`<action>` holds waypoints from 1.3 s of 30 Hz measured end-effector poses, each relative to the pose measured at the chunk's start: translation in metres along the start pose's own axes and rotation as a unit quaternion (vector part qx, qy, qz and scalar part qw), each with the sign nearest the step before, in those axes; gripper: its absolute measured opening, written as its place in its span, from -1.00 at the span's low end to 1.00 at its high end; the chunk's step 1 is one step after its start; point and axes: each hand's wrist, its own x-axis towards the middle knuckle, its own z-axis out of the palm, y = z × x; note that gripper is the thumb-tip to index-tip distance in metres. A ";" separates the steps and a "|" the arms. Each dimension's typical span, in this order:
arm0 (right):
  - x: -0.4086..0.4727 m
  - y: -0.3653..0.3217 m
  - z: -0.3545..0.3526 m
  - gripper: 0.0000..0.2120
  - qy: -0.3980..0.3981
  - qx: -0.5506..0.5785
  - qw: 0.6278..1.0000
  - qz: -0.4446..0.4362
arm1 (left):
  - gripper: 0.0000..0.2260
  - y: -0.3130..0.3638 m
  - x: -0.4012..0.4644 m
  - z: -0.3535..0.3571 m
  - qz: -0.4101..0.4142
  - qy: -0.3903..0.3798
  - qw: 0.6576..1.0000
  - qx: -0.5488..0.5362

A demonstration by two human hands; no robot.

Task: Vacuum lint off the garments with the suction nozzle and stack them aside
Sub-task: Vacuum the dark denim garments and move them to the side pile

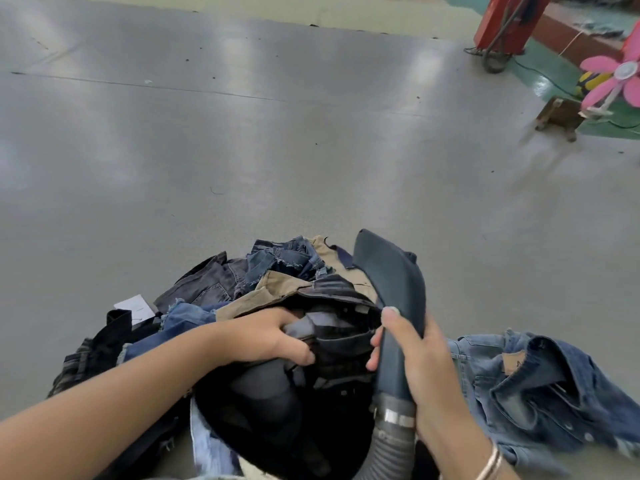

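A heap of denim and khaki garments [277,271] lies at the near edge of a wide grey table [242,133]. My left hand [273,336] grips a dark, nearly black garment [332,344] on top of the heap. My right hand [412,355] holds the dark blue suction nozzle [391,282] by its neck, its wide mouth pointing up and away, above the heap. A grey ribbed hose [388,448] runs down from the nozzle. A blue denim jacket [540,386] lies spread to the right of my right hand.
A white paper tag [135,306] lies left of the heap. Beyond the table's far right corner stand a red post [505,19], a pink fan [620,77] and a small wooden stool [561,116] on a green floor.
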 end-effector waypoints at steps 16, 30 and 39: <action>0.021 -0.022 -0.015 -0.88 0.041 0.019 0.996 -0.074 | -0.58 0.013 -0.091 0.013 -0.097 -0.041 0.943 -0.317; -0.029 -0.034 -0.009 -0.79 -0.100 -0.063 0.993 -0.009 | -0.59 -0.024 -0.065 0.032 0.152 0.277 0.774 -0.549; -0.044 -0.029 0.000 -0.62 -0.216 -0.243 0.945 -0.023 | -0.61 -0.019 -0.047 0.022 0.184 0.294 0.800 -0.488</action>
